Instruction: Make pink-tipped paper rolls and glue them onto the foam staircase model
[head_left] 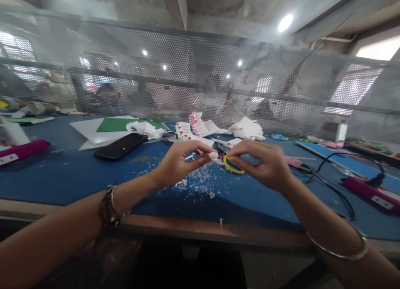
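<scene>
Both hands meet above the blue mat (75, 172) at the middle of the view. My left hand (179, 162) is closed in a pinch on a small white piece (213, 155). My right hand (265, 162) is closed too, its fingers gripping small snips with yellow loop handles (233, 166), their tip at the white piece. Under the hands lies a scatter of white scraps (196, 183).
A black phone (120, 146) lies left of my hands, by white and green sheets (121, 124). White parts with pink dots (195, 124) and white piles sit behind. Black cables (331, 185) and a pink tool (368, 193) are at right. A perforated screen (200, 72) closes the back; the table edge (193, 228) is near.
</scene>
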